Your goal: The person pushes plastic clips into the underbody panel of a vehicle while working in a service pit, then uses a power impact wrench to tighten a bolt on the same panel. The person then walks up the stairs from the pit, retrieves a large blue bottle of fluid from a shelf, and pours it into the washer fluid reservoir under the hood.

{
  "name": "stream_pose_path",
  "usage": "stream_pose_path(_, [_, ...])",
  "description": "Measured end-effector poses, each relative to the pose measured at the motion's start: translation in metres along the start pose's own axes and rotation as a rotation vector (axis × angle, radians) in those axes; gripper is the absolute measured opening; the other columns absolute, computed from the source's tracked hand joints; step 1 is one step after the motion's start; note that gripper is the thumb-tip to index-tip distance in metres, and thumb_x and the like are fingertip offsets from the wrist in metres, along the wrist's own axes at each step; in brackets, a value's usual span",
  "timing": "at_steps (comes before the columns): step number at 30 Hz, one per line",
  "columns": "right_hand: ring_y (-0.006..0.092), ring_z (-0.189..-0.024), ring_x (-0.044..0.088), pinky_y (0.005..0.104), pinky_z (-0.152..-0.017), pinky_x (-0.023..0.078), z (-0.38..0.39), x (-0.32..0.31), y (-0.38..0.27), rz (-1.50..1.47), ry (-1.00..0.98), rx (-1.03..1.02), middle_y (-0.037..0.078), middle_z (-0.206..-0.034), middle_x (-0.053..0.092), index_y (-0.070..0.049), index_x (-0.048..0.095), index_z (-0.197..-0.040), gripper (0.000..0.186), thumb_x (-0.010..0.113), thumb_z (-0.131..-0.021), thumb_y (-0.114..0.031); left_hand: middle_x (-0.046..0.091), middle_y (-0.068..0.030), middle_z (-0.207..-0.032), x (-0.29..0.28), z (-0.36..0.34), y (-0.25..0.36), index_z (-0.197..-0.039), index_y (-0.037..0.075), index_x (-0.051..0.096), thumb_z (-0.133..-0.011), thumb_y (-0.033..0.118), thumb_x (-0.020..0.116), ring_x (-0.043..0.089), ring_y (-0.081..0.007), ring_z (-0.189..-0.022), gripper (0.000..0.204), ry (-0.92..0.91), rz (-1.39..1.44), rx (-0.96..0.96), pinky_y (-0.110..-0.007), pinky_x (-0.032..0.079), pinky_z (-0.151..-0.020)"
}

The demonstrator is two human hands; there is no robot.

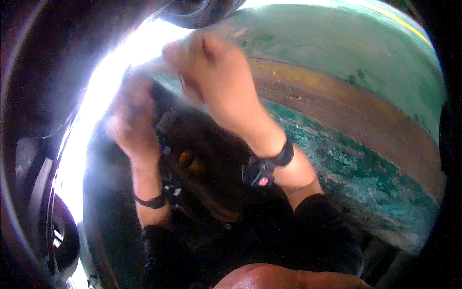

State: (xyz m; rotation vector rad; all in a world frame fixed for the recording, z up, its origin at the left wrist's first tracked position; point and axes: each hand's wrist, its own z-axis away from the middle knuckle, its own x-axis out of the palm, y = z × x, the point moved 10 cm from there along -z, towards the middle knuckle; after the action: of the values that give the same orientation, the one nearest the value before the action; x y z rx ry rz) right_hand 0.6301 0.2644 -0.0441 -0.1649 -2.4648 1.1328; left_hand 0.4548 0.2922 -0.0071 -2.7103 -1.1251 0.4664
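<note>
My right hand (211, 65) is raised in the upper middle, its fingers curled closed and pointing left. Whatever it may hold is lost in blur and glare. Lower and to the left is my left hand (132, 115), dark and smeared by motion, so its fingers cannot be made out. The two hands are apart, with a hazy bright patch between them. A black strap with a small device (260, 173) circles my right wrist, and another black strap (151, 201) is on my left.
A dark tyre (204, 12) shows at the top edge, and a wheel (62, 236) at the lower left. Dark vehicle-like parts fill the left side beside strong glare. The worn green floor (346, 154) has a brown strip (337, 103) and a yellow line (402, 21).
</note>
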Motion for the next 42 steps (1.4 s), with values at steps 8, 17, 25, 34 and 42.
stream_pose_path(8, [0.0378, -0.085, 0.069, 0.0428, -0.073, 0.054, 0.105, 0.055, 0.262, 0.389, -0.394, 0.188, 0.02, -0.091, 0.07, -0.001, 0.064, -0.101, 0.039, 0.075, -0.084, -0.036, 0.056, -0.0106, -0.099, 0.088, 0.296, -0.052, -0.111, 0.002, 0.049, -0.087, -0.005, 0.056, 0.054, -0.0219, -0.094, 0.026, -0.483, 0.748, -0.947, -0.033, 0.045, -0.084])
stream_pose_path(17, [0.0425, -0.097, 0.066, 0.0467, -0.086, 0.053, 0.228, 0.131, 0.437, 0.248, -0.665, 0.568, 0.025, -0.103, 0.069, -0.004, 0.062, -0.116, 0.05, 0.078, -0.078, -0.032, 0.064, -0.0193, -0.111, 0.048, 0.402, -0.067, -0.117, 0.0, 0.049, -0.084, -0.001, 0.062, 0.066, -0.0351, -0.097, 0.035, -1.0, 0.325, -1.085, -0.042, 0.052, -0.082])
stream_pose_path(25, [0.02, -0.093, 0.067, 0.0358, -0.083, 0.054, 0.231, 0.197, 0.517, 0.034, -0.734, 0.939, 0.013, -0.111, 0.07, 0.0, 0.061, -0.125, 0.043, 0.071, -0.088, -0.018, 0.068, -0.0167, -0.1, 0.051, 0.496, -0.173, -0.108, 0.002, 0.059, -0.089, 0.017, 0.07, 0.068, -0.0307, -0.09, 0.026, -0.961, 0.228, -1.147, -0.04, 0.053, -0.077])
stream_pose_path(34, [0.0142, -0.096, 0.062, 0.0315, -0.083, 0.052, 0.204, 0.26, 0.607, -0.096, -0.773, 1.062, 0.008, -0.113, 0.068, 0.0, 0.059, -0.128, 0.043, 0.062, -0.096, -0.029, 0.068, -0.021, -0.097, 0.092, 0.525, -0.266, -0.111, 0.003, 0.063, -0.096, 0.02, 0.06, 0.067, -0.0391, -0.085, 0.023, -1.017, 0.275, -1.227, -0.041, 0.053, -0.073])
stream_pose_path(42, [0.0225, -0.11, 0.058, 0.0376, -0.094, 0.047, 0.194, 0.292, 0.709, -0.036, -0.743, 1.191, 0.016, -0.127, 0.061, -0.001, 0.044, -0.144, 0.056, 0.049, -0.103, -0.039, 0.064, -0.0264, -0.1, 0.151, 0.564, -0.321, -0.117, 0.002, 0.06, -0.1, 0.028, 0.048, 0.061, -0.0476, -0.089, 0.033, -1.061, 0.022, -1.424, -0.053, 0.049, -0.075])
